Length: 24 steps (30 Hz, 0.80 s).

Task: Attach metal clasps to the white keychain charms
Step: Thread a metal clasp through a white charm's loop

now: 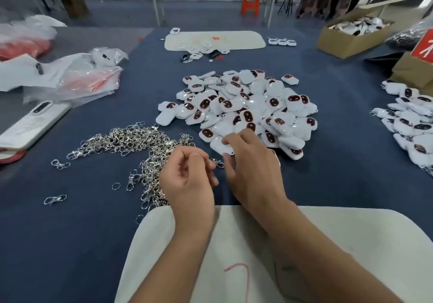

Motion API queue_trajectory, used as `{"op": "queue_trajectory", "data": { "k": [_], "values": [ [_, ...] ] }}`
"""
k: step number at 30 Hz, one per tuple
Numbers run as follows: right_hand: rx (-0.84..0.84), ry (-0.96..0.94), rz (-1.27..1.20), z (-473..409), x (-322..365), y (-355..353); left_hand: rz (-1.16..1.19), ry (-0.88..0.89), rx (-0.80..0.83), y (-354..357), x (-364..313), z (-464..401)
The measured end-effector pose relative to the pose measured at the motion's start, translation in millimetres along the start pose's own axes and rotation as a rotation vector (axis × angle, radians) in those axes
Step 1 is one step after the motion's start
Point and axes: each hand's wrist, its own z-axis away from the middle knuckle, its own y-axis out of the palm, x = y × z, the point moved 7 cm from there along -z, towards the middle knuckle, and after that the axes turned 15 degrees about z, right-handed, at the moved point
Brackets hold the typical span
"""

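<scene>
The right hand [250, 162] pinches a white keychain charm [219, 147] between thumb and fingertips at the near edge of the heap, the charm lying face down so its dark window is hidden. Just left of that grip, the left hand [189, 176] has its fingers curled inward with thumb against forefinger; a metal clasp [218, 162] shows at its fingertips, so it seems to be pinching that clasp, though the contact itself is too small to confirm. The two hands are close, the clasp's free end lying just beside the charm's near corner but not visibly joined to it. In my judgement this is the step of bringing one clasp to one charm, before the hooking itself. The next move calls for finding the charm's loop, which cannot be made out here, turning the charm so the loop faces the clasp, and opening the clasp or its ring enough to thread it. Beyond the right hand's fingers spreads the pile of charms [246, 106], many showing red-rimmed dark windows. Left of and behind the left hand lies the tangled pile of clasps [131, 138], with a few strays further left. Far to the right sits a second heap of charms [407, 120], some apparently already fitted. Beneath the forearms is a white mat [328, 232] on the dark blue table [70, 244].
</scene>
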Motion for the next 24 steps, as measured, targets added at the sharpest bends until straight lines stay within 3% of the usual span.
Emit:
{"op": "queue_trajectory", "data": {
  "k": [6,12,17,24],
  "values": [
    [0.106,0.019,0.042,-8,3,17,-0.079,0.142,0.071,-15,-25,19],
    [0.036,0.048,-0.017,-2,-7,14,-0.136,0.225,0.067,-30,-38,22],
    [-0.124,0.133,-0.37,10,-22,-2,-0.431,0.366,0.212,18,-31,7],
    [-0.019,0.236,-0.827,17,-37,10,-0.717,0.388,0.547,45,2,-12]
  ]
}}
